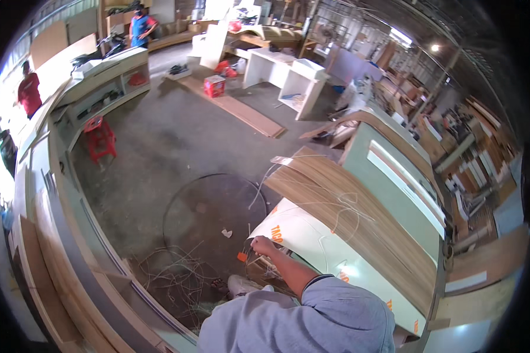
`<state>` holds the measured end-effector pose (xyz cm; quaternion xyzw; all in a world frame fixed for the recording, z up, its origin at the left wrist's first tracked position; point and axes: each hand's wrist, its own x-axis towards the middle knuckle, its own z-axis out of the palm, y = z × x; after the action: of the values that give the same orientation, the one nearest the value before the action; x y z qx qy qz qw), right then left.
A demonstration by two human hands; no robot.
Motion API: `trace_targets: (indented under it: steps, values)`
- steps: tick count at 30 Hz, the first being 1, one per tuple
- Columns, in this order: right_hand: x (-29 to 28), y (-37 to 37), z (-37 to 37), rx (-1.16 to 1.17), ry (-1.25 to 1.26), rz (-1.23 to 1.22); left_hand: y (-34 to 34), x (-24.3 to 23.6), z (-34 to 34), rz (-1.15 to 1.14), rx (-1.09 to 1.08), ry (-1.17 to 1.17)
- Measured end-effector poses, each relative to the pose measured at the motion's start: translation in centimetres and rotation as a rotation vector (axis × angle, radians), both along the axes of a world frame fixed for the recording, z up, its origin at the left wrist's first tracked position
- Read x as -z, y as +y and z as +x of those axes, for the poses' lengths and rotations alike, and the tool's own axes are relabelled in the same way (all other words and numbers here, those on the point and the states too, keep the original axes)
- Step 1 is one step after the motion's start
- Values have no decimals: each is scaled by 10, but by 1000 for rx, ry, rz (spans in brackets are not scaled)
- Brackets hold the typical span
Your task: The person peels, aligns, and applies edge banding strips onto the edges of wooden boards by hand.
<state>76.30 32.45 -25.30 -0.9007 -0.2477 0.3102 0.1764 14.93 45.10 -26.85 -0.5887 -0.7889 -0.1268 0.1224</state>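
My right hand (265,245) is closed in a fist at the near left corner of a white wrapped panel (312,226) with orange print. Whatever it grips, if anything, is too small to make out; thin pale strands stick out beside the fingers. Just left of the fist is a small orange piece (242,257). My left hand is out of sight, with my grey shirt and body covering the lower middle. On the white panel lie wood-grain sheets (330,188), with loose clear strapping (350,206) curling over them.
A thin dark hoop (165,215) and a tangle of pale strapping (174,267) lie on the concrete floor. To the left runs a long cabinet frame (70,194) near a red stool (100,139). Two people (29,91) (140,29) stand farther off.
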Motion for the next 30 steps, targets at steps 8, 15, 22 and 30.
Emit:
trace_targets:
  steps: [8, 15, 22, 30]
  values:
    - [135, -125, -75, -877, -584, 6, -12, -30, -2, -159, -252, -168]
    - [159, -128, -106, -380, -69, -47, -29, -55, 18, -65, -285, 133]
    - [125, -23, -46, 15, 616, 1, -4, -46, 20, -365, -260, -246]
    - [29, 51, -88, 31, 426, 70, -14, -43, 8, -380, -212, -266]
